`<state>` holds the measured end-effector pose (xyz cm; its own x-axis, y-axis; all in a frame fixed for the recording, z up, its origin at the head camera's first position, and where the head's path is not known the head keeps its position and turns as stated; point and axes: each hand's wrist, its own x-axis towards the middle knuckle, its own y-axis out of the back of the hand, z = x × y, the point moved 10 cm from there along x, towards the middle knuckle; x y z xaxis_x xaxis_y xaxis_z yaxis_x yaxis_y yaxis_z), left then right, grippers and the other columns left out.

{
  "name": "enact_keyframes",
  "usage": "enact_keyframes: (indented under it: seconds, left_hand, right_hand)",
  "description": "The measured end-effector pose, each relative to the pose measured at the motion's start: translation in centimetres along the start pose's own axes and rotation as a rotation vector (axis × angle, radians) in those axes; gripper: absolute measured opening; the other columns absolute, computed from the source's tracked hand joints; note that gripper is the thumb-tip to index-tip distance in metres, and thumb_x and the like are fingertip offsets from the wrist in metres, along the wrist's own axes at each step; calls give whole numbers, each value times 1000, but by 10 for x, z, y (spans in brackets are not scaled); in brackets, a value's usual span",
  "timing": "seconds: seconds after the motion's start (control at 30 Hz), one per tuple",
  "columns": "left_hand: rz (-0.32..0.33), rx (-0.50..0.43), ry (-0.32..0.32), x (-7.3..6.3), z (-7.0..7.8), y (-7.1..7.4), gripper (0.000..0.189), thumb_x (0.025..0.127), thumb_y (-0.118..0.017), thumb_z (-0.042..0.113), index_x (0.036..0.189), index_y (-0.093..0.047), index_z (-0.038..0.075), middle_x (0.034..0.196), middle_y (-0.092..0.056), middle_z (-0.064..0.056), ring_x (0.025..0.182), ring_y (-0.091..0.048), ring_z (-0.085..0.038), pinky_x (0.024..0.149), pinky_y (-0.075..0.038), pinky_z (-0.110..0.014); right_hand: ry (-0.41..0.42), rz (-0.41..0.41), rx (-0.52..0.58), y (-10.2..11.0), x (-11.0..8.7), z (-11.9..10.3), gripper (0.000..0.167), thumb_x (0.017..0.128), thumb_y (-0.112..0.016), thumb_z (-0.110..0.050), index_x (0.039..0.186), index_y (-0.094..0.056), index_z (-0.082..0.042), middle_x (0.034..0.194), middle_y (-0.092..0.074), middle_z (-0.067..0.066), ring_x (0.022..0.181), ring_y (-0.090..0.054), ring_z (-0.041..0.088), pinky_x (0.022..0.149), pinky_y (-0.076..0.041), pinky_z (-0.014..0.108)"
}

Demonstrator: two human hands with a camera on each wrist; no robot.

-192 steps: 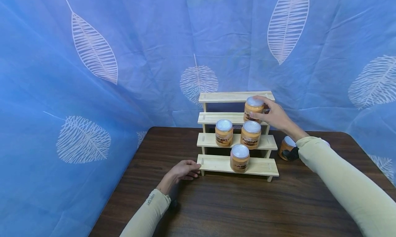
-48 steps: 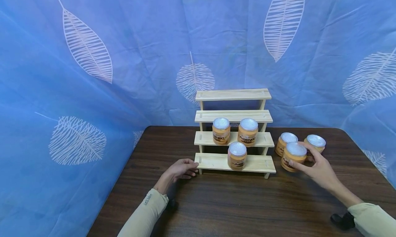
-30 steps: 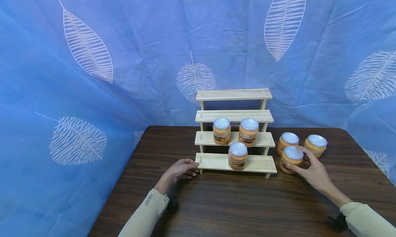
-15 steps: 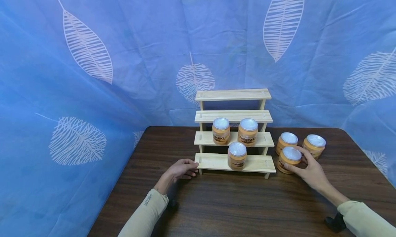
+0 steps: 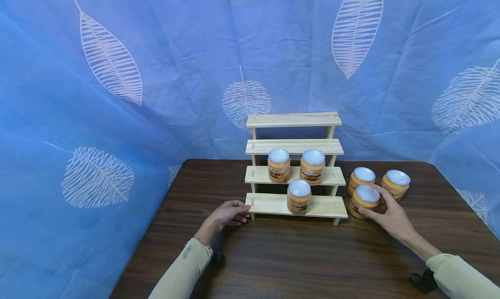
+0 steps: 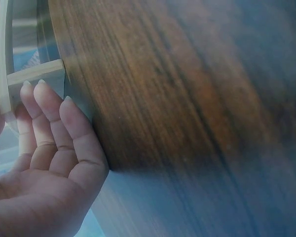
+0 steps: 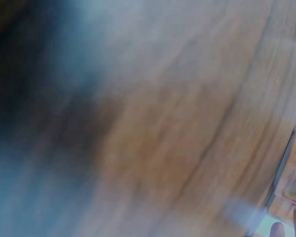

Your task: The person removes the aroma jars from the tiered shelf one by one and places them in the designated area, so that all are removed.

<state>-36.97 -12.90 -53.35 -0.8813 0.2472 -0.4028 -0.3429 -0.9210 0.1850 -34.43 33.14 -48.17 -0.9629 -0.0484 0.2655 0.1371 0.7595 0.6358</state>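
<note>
An orange jar (image 5: 361,208) with a silvery ridged lid stands on the table at the right. My right hand (image 5: 394,216) grips it, thumb at the near side and fingers round the right side. Only fingertips of that hand (image 7: 286,227) show in the right wrist view's corner, beside a bit of orange jar (image 7: 293,177). My left hand (image 5: 230,214) pinches the left end of the wooden step rack's lowest shelf (image 5: 269,203). In the left wrist view, the thumb lies on one side of the board (image 6: 5,59), with the other fingers (image 6: 49,103) gently bent beside the rack's leg.
One jar (image 5: 299,199) sits on the lowest shelf; a left jar (image 5: 279,168) and a right jar (image 5: 312,169) sit on the second. Behind the gripped jar stand a jar (image 5: 357,182) and another jar (image 5: 396,186). A blue leaf-print cloth (image 5: 187,73) hangs behind the dark table (image 5: 273,260).
My right hand has brought a jar from the rack's third shelf down to the table at the right, then set it nearer the rack. Over the last half second little moves. My left hand stays put.
</note>
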Motion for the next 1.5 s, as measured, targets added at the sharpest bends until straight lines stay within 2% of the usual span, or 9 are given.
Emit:
enact_keyframes:
  seconds: [0.13,0.23,0.3,0.43,0.53,0.67,0.77,1.13,1.5]
  left_hand:
    - [2,0,3,0,-1,1,28,98,-66,33,107,-64,7,95,-72,-5,80,-70,-14,75,-57,-32]
    - [6,-2,5,0,-1,1,28,98,-65,33,108,-64,7,95,-72,-5,80,-70,-13,74,-57,-31]
    - [6,-4,7,0,-1,1,28,98,-66,33,108,-64,7,96,-72,-5,79,-70,-13,74,-57,-31]
    - [2,-1,5,-1,-1,0,28,98,-66,33,108,-63,7,98,-72,-7,79,-70,-12,75,-57,-32]
    - [3,0,6,-1,-1,1,28,98,-66,33,108,-63,7,99,-72,-7,79,-70,-12,75,-57,-32]
    - [5,2,2,-1,-1,1,29,98,-66,33,109,-63,7,98,-72,-7,79,-70,-12,75,-57,-32]
    - [0,9,-6,1,-2,1,28,99,-65,32,111,-63,6,98,-73,-6,80,-70,-13,76,-57,-33]
    - [-6,-9,-3,2,-3,1,22,99,-65,31,103,-64,9,92,-71,-2,78,-69,-12,74,-57,-31]
    - [-1,-4,-12,2,-2,2,24,98,-66,33,104,-64,9,94,-72,-4,76,-68,-10,73,-56,-31]
  right_hand:
    - [57,2,-38,11,0,-15,83,90,-77,-28,157,-30,-15,143,-47,25,118,-50,7,89,-45,32]
    - [85,-6,-60,24,5,-31,82,92,-75,-28,158,-28,-17,149,-42,27,130,-45,40,98,-40,55]
    - [121,-18,-74,33,11,-46,82,93,-74,-25,159,-26,-16,149,-40,30,129,-41,51,97,-36,63]
    - [190,-24,-121,50,29,-80,81,92,-75,-23,158,-28,-22,150,-42,25,127,-43,41,99,-36,48]
    - [236,-34,-140,59,48,-107,81,90,-76,-24,157,-31,-26,151,-43,21,128,-42,37,101,-34,46]
    - [272,-77,-135,62,73,-144,80,91,-75,-26,157,-30,-27,153,-42,21,133,-42,44,101,-33,62]
    - [281,-112,-153,58,89,-168,79,92,-74,-31,157,-30,-27,154,-42,18,135,-42,44,102,-33,62]
    - [325,-308,-176,4,121,-220,72,94,-69,-42,155,-35,-22,154,-45,14,143,-39,39,107,-33,67]
    - [394,-389,-215,-45,129,-247,74,93,-68,-49,154,-36,-24,153,-46,11,141,-43,35,106,-38,64]
